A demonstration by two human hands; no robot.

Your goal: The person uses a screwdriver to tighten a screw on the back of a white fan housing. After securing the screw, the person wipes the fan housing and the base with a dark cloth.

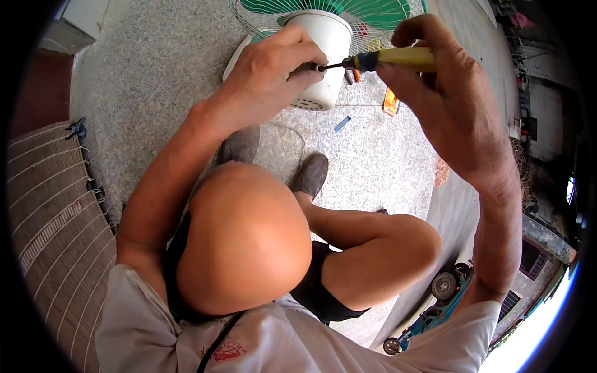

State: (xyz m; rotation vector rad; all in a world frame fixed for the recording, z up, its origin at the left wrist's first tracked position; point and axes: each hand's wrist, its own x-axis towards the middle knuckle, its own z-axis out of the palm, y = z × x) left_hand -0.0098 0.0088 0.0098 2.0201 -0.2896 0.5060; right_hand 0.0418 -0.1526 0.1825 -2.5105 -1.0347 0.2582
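Observation:
My left hand (264, 74) is closed, its thumb and fingers pinching a small dark cylindrical piece (319, 68). A screwdriver (404, 59) with a yellow handle and dark blue collar lies in my right hand (463, 99), fingers curled round the handle. Its thin shaft points left, and the tip meets the end of the small piece; whether it sits inside cannot be made out. Just behind my left hand is the white motor housing (333, 37) of an electric fan. Green blades (382, 12) show through its wire guard (357, 28). My left fingers partly cover the housing.
On the speckled floor (155, 62) lie a small orange box (390, 101), a blue strip (342, 124) and a cord (301, 137). My knees and shoes are below. A slatted mat (56, 217) is at the left; a wheeled blue vehicle (429, 317) stands at the lower right.

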